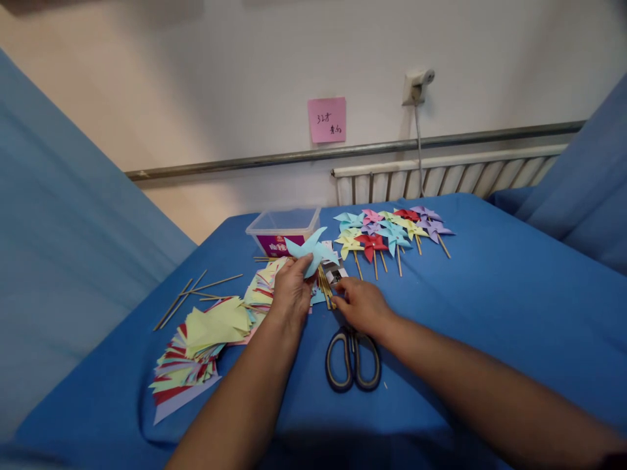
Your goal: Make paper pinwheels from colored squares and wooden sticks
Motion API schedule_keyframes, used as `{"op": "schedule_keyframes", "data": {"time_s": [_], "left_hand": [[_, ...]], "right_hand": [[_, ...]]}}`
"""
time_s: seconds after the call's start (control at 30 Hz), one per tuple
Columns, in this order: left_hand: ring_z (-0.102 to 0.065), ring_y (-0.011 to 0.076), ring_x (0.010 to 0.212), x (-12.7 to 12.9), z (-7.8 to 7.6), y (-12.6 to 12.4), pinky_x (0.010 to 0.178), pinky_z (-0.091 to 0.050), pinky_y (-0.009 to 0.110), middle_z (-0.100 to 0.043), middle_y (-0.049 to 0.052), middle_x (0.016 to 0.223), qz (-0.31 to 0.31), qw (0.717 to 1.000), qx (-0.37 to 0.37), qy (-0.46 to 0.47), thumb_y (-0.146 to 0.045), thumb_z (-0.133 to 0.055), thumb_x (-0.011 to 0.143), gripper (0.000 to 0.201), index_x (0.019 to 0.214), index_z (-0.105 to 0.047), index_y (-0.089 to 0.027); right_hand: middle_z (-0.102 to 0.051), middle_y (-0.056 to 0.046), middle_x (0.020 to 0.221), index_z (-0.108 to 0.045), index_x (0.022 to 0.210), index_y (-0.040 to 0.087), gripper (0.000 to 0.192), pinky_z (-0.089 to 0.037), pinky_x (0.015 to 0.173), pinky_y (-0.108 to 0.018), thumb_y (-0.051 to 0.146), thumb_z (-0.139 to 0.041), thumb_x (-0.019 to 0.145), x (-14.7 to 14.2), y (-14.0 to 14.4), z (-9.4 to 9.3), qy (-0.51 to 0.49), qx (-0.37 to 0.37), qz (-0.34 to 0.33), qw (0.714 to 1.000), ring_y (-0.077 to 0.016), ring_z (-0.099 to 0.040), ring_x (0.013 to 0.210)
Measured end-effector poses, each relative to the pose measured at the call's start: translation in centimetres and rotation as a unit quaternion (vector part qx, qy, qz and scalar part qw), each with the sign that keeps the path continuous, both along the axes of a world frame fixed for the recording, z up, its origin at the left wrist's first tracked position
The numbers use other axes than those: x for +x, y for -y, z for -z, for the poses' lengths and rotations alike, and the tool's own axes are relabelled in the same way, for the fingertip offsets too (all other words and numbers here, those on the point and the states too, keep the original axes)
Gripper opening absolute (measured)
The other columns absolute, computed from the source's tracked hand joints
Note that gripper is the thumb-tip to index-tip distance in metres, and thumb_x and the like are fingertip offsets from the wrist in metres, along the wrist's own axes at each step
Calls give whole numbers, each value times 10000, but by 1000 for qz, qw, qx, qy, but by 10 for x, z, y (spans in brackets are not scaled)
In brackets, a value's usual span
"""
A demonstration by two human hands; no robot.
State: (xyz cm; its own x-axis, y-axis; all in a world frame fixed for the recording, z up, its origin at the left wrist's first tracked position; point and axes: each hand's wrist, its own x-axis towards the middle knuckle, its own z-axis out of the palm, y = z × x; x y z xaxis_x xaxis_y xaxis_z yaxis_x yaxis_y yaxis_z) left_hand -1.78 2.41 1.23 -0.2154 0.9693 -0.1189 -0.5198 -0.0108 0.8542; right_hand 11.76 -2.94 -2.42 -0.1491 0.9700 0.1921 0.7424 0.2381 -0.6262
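Note:
My left hand (292, 282) pinches a light blue paper pinwheel (313, 249), holding it up in front of the plastic tub. Its folded blades spread out above my fingers, and no stick shows on it. My right hand (363, 304) is at the edge of a small white box (336, 273) with something dark inside. Thumb and forefinger look apart there; nothing can be seen between them. Beside that hand lies a bundle of thin wooden sticks (324, 287). Scissors (353, 359) lie with their dark handles towards me, the blades mostly hidden under my right hand.
Finished pinwheels (392, 232) on sticks lie in rows at the back right. A clear plastic tub (284, 225) stands behind my left hand. Fanned coloured paper (196, 352) and loose sticks (183, 297) lie left on the blue cloth (470, 313). Blue curtains (63, 215) hang at the sides.

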Motion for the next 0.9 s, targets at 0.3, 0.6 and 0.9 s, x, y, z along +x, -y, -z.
{"op": "schedule_keyframes", "data": {"time_s": [0.3, 0.6, 0.9], "left_hand": [[-623, 130, 591, -4, 3, -3, 576, -505, 243, -661, -10, 650, -9, 1000, -15, 6, -127, -781, 558, 237, 697, -591, -159], [-620, 116, 592, -8, 0, -6, 554, -484, 216, -676, -1, 682, -5, 1000, -14, 17, -122, -776, 588, 209, 726, -622, -150], [-666, 134, 680, -10, -4, -6, 654, -555, 253, -693, 15, 722, -29, 998, -15, 57, -18, -705, 667, 158, 707, -622, -146]], "right_hand": [[-721, -168, 1040, -597, 1106, 140, 271, -474, 776, -347, 238, -566, 855, -39, -13, -9, 126, -38, 19, 991, -291, -690, 960], [-735, -135, 992, -613, 1047, 158, 222, -446, 701, -307, 178, -556, 833, -31, -20, -8, 66, -82, 40, 994, -261, -687, 916], [-544, 87, 553, -519, 1067, 196, 293, -354, 414, -208, 150, -528, 778, 0, 2, -3, -322, -215, -77, 919, -115, -526, 434]]}}
